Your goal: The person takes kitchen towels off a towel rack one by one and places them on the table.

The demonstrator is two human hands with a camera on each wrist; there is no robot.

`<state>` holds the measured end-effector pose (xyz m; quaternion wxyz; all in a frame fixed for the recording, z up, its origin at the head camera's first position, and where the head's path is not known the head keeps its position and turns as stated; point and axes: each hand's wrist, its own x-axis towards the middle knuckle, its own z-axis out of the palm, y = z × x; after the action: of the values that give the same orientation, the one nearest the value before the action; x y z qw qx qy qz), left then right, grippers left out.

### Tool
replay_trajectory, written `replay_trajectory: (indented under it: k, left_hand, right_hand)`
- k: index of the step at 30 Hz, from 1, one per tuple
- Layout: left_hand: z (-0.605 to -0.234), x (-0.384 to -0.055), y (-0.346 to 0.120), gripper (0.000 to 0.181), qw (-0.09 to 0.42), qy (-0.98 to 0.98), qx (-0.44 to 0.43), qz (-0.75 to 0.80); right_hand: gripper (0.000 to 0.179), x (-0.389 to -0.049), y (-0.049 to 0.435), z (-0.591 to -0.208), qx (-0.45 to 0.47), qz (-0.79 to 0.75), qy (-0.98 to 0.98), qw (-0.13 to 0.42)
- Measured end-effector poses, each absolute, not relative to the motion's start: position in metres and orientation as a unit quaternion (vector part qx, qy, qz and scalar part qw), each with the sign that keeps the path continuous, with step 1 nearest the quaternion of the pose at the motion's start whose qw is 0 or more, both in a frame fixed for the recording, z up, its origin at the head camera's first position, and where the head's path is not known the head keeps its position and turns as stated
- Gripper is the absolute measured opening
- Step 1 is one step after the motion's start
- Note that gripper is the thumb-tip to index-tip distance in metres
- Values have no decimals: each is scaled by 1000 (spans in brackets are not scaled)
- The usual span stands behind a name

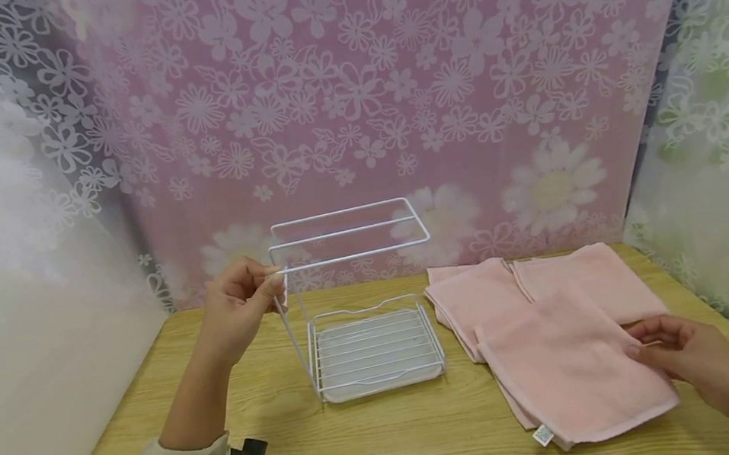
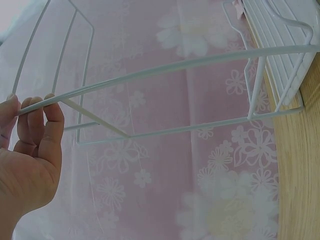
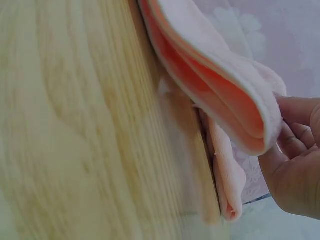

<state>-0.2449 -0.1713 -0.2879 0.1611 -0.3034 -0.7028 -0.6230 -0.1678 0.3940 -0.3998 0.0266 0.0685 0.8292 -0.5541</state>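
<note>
My left hand point(image 1: 231, 314) pinches the upper left corner of a white wire rack point(image 1: 354, 256) between thumb and fingers. In the left wrist view, those fingers point(image 2: 37, 122) hold one of its white wires point(image 2: 190, 64). The rack stands upright on the table, with a white tray point(image 1: 386, 388) under its lower wires. Over to the right, my right hand point(image 1: 700, 360) pinches the right edge of a folded pink towel point(image 1: 577, 368). The right wrist view shows this towel's folded edge point(image 3: 272, 117) raised off the table, its layers visible.
Two more folded pink towels, one at left point(image 1: 484, 292) and one at right point(image 1: 586, 279), lie behind and partly under the held towel. A white tag point(image 1: 542, 435) sticks out at its front corner. Flower-patterned sheets point(image 1: 349, 106) enclose the wooden table point(image 1: 380, 448) behind and at the sides.
</note>
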Motion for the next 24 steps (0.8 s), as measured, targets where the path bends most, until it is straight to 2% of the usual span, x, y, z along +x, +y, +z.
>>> replay_trajectory:
  k: [6,13,16,24]
  left_hand:
    - [-288,-244,-171,5,163,-700,-306,-625]
    - [-287,-243,-171,4,163,-701,-308,-622]
    - [-287,-243,-171,4,163,-701,-309,-622]
    - [-288,-244,-171,10,162,-700,-308,-624]
  right_hand:
    - [34,-169,404,-400,66,-479,875,35]
    - [53,-169,412,-410,33,-447,893,33]
    - [55,-171,417,-414,25,-431,901,51]
    - [44,-181,439,-423,-20,-397,909,128]
